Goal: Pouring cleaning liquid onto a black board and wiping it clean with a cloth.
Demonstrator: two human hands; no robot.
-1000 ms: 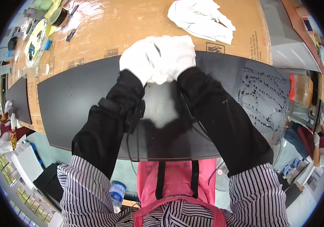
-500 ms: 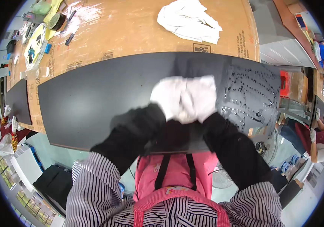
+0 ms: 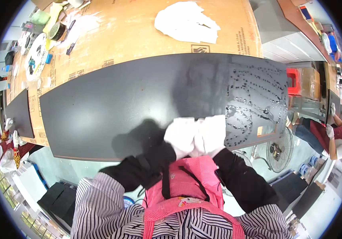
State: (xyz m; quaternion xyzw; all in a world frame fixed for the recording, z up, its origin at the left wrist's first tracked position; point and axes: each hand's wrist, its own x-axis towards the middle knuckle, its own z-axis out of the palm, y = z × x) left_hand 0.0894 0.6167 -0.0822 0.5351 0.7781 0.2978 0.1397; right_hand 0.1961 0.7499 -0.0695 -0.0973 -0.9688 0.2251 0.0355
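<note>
A long dark grey panel [image 3: 111, 107] lies across the cardboard-covered table in front of me. Both my hands seem to be in white gloves, side by side at the panel's near edge. A white cloth [image 3: 220, 122] is pressed on the panel under them; glove and cloth blend together, so single fingers are hard to make out. My left hand [image 3: 179, 138] is on its left part and my right hand [image 3: 210, 139] on its right part. Water drops [image 3: 254, 91] cover the panel's right end, beside my right hand. Left of them the surface looks wiped, with a darker smear.
A crumpled white cloth [image 3: 187, 22] lies beyond the panel. Tape [image 3: 57, 31] and a white plate-like tray [image 3: 36, 55] sit at the far left, near a smaller dark panel [image 3: 20, 115]. A floor fan [image 3: 276, 151] stands at the right. Gloved co-workers are on both sides.
My two hands have pulled the cloth toward me, from the middle of the panel to its near edge. The view has shifted slightly.
</note>
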